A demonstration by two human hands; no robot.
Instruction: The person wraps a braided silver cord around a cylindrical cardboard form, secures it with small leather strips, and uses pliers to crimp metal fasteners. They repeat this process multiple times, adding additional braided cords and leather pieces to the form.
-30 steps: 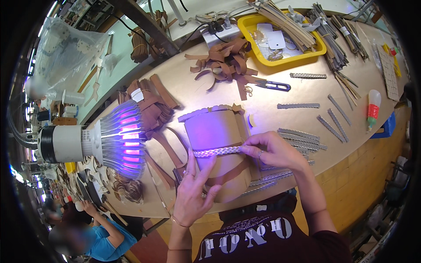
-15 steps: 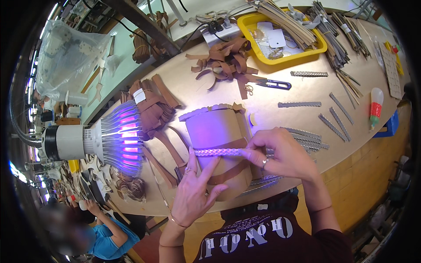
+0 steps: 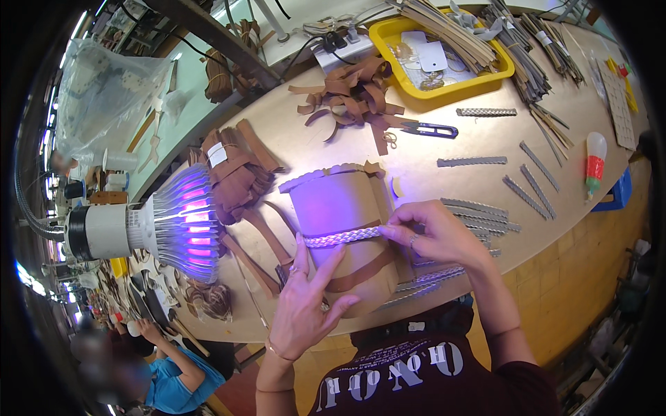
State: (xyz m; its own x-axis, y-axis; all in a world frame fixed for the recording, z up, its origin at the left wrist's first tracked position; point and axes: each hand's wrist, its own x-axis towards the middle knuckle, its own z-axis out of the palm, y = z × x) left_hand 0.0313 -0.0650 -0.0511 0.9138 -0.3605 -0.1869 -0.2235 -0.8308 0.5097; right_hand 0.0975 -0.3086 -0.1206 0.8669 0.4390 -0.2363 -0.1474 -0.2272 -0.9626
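Left fingers [image 3: 328, 269] spread, touching braided strip [image 3: 343, 238]; right fingers [image 3: 406, 212] pinch its end; white lettering [image 3: 408, 375] across dark shirt [image 3: 496, 388]

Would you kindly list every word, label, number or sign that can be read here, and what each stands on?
Dark shirt: large white letters, wording not copied here; the smaller lines are too small to read.
Lamp: tiny marking on the neck, too small to read.
White label on the brown strip bundle: nothing legible.
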